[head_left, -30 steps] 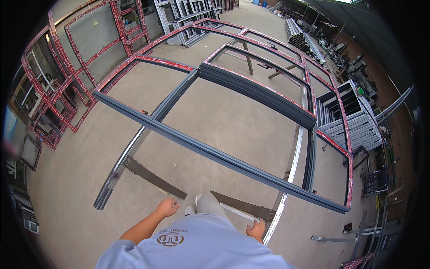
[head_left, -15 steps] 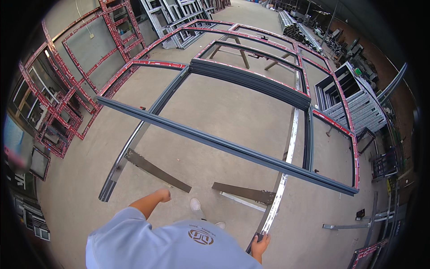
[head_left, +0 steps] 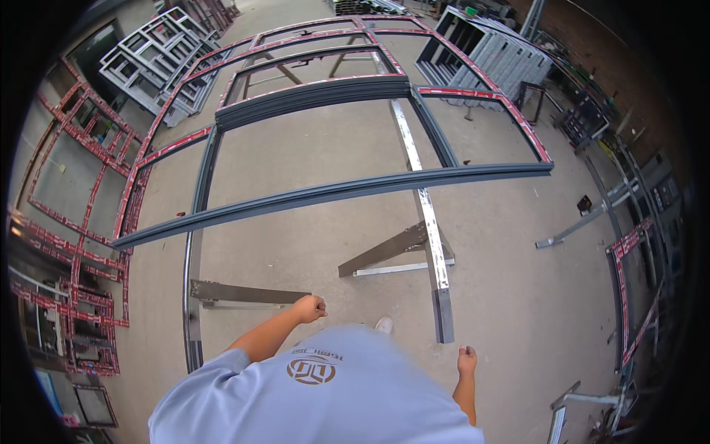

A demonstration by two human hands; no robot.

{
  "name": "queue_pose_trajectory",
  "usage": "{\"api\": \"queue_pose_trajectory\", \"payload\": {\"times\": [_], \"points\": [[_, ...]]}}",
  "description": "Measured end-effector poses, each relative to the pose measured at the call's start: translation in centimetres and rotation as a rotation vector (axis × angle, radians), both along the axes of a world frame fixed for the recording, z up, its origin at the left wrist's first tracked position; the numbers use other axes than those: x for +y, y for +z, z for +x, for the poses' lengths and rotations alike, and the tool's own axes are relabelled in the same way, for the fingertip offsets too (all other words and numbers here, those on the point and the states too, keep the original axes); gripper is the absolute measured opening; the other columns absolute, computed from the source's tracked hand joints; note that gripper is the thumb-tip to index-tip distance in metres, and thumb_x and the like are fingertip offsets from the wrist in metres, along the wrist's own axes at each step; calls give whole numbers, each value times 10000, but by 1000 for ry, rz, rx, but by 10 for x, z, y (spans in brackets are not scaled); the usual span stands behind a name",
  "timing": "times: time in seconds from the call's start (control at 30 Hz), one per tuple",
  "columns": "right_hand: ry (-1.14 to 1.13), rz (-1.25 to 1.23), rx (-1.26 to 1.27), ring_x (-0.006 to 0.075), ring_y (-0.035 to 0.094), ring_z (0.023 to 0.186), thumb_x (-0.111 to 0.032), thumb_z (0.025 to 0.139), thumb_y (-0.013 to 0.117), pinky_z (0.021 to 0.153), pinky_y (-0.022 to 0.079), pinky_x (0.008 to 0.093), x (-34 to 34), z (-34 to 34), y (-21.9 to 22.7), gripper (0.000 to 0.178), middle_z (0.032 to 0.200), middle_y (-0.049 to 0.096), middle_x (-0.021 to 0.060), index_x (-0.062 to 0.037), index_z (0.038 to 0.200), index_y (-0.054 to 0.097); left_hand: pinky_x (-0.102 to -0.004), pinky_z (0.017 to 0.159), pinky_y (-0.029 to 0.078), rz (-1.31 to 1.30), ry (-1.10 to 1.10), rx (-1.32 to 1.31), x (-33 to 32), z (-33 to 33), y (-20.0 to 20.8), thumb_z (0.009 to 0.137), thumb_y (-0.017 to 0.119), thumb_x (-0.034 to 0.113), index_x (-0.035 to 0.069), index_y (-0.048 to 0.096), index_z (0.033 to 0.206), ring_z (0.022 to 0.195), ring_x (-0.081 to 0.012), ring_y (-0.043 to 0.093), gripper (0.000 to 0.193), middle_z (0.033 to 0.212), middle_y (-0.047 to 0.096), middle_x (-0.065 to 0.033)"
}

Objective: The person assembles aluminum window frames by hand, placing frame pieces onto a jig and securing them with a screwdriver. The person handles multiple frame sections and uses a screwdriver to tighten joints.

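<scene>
My left hand (head_left: pixel 309 308) is closed in front of my shirt, close to a brown trestle leg (head_left: pixel 248 294); what it holds, if anything, is hidden. My right hand (head_left: pixel 467 360), fingers curled and nothing visible in them, hangs just beyond the dark-tipped end of a worn, whitish support beam (head_left: pixel 431 248), apart from it. Ahead of me a large dark grey window frame (head_left: pixel 318 194) lies flat across this beam and a darker beam (head_left: pixel 189 318) on the left. Red-and-white tape covers many of its bars. Stacked dark profiles (head_left: pixel 314 95) cross its middle.
Red-taped frames (head_left: pixel 81 244) lean along the left side. Behind them stand silvery frames (head_left: pixel 159 63). More pale frames (head_left: pixel 484 55) are stacked at the far right. A low metal stand (head_left: pixel 584 222) and an upright taped frame (head_left: pixel 620 311) stand to my right.
My right hand has let go of the whitish beam's end and is now apart from it. My left hand has shifted right. The view has turned, so the window frame appears further left and higher.
</scene>
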State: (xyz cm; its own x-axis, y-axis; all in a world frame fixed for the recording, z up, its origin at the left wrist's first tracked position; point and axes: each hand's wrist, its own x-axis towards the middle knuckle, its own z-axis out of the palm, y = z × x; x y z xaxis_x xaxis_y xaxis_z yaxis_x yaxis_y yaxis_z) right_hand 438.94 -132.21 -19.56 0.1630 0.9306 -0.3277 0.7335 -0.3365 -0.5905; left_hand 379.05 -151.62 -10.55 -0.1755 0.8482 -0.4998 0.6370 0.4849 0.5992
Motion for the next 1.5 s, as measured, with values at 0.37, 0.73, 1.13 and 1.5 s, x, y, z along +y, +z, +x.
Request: {"api": "queue_pose_trajectory", "payload": {"times": [0.37, 0.73, 1.13, 1.5], "points": [[479, -675, 46, 336, 705, 1108, -453, 902, 703, 961, 538, 431, -337, 18, -72, 574, 1186, 731, 211, -6, 1261, 676, -446, 848, 556, -344, -101, 117, -168, -93, -49, 954, 649, 479, 76, 805, 864, 958, -361, 722, 442, 984, 764, -205], [-62, -403, -595, 322, 696, 1076, -275, 860, 730, 888, 512, 452, -322, -20, 74, 349, 1174, 712, 144, -113, 1169, 723, -437, 824, 571, 57, -362, 72, -28, 52, -9, 956, 677, 437, 45, 736, 1041, 921, -339, 729, 406, 989, 756, -182], [-25, 354, 211, 318, 712, 921, -135, 897, 739, 827, 569, 403, -309, 99, 219, 298, 1173, 682, 168, -20, 1168, 693, -457, 901, 548, 394, -766, -133, 44, 381, 76, 993, 646, 356, 62, 678, 1151, 1041, -364, 688, 336, 1116, 715, -166], [3, 795, 23, 304, 700, 933, -21, 890, 716, 799, 575, 398, -214, 198, 271, 230, 1151, 674, 169, 1, 1119, 704, -488, 902, 531, 330, -800, -39, 92, 485, 82, 982, 639, 353, 90, 660, 1169, 1063, -377, 666, 323, 1144, 693, -147]]}}
